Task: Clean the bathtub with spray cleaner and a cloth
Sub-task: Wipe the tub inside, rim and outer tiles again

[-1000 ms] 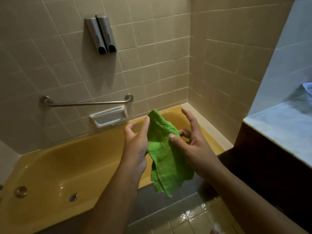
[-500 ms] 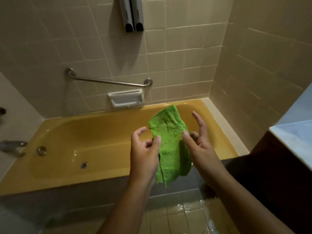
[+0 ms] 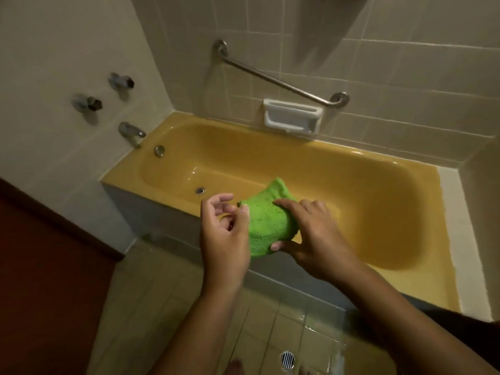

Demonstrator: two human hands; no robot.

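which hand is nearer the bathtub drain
Left. The left hand is just right of the bathtub drain; the right hand, gripping the green cloth, is farther right, beyond the cloth.
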